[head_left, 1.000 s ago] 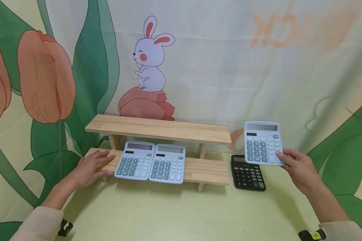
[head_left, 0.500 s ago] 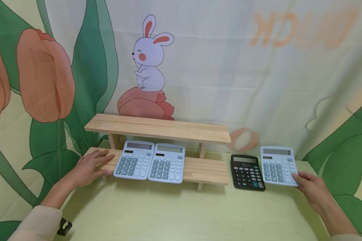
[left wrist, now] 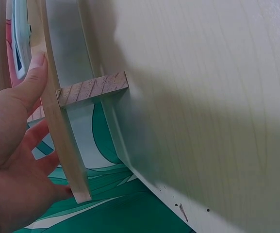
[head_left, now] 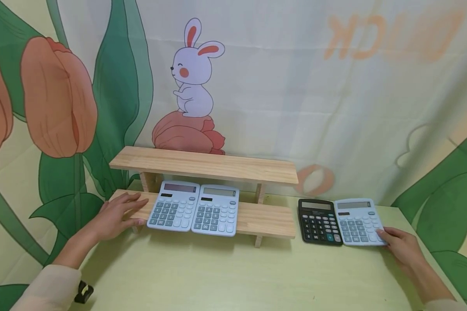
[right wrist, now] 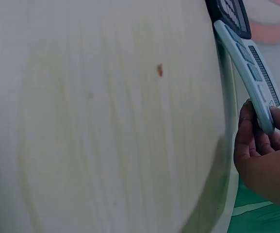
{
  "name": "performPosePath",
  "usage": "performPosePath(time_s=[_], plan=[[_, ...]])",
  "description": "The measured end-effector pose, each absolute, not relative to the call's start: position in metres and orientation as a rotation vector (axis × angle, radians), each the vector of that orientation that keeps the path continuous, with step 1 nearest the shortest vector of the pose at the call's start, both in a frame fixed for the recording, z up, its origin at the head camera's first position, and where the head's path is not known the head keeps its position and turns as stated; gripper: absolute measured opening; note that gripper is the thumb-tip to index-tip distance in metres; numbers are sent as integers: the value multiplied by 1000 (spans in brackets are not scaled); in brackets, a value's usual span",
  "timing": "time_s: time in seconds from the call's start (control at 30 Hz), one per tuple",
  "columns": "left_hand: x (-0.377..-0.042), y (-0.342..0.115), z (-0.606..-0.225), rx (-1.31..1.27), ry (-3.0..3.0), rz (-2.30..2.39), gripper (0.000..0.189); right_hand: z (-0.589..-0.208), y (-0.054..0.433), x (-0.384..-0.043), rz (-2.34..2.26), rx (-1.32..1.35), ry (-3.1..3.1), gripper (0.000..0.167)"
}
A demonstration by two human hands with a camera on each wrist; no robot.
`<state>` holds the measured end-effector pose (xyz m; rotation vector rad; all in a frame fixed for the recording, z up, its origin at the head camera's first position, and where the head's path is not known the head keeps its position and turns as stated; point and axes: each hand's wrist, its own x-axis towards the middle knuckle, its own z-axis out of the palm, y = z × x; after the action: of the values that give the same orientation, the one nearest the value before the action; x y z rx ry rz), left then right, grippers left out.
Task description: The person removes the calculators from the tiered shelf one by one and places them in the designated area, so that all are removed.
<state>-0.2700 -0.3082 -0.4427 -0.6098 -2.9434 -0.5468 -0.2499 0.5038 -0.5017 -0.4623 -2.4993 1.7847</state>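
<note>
- Backdrop [head_left: 280, 99] is the biggest thing here, a cloth with a cartoon rabbit [head_left: 192, 69], tulips and green leaves, filling everything from 9 through 12 to 3 o'clock.
- Table [head_left: 218, 276], pale yellow-green, takes up the whole 6 o'clock half of the head view.
- Shelf [head_left: 204, 166] is a two-step wooden one sitting roughly dead centre, with two light blue calculators [head_left: 194, 208] side by side and touching on the lower board, leaning back a bit.
- Left hand [head_left: 114, 216] at about 8 o'clock lies on the left end of that lower board, fingers pretty straight and a little spread. In the left wrist view the thumb [left wrist: 33, 80] presses the board's edge while the other fingers sit behind it.
- Right hand [head_left: 401, 246] at about 4 o'clock pinches the near right corner of the blue calculator [head_left: 359, 222]. In the right wrist view the thumb sits on top with curled fingers [right wrist: 249, 131] underneath.
- That blue calculator is on the table at 4 o'clock, right of the shelf, its gripped end raised slightly off the surface in the right wrist view.
- Black calculator [head_left: 319, 221] is just beside it on its left, edges touching or near enough, can't tell which.
</note>
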Motion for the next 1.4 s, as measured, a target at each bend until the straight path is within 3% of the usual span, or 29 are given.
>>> performPosePath(time_s=[0.37,0.93,1.2,1.4], plan=[[-271,-310,-445,-614,-2944,-553,70,-501,504,-253,1325,-561,-2764,68],[-269,-308,-443,-613,-2944,-568,69,-499,501,-251,1021,-457,-2881,61],[-270,-308,-443,-622,-2939,-561,68,-482,498,-243,1009,-399,-2890,64],[-270,-308,-443,-622,-2937,-561,69,-452,462,-236,1069,-229,-2851,65]])
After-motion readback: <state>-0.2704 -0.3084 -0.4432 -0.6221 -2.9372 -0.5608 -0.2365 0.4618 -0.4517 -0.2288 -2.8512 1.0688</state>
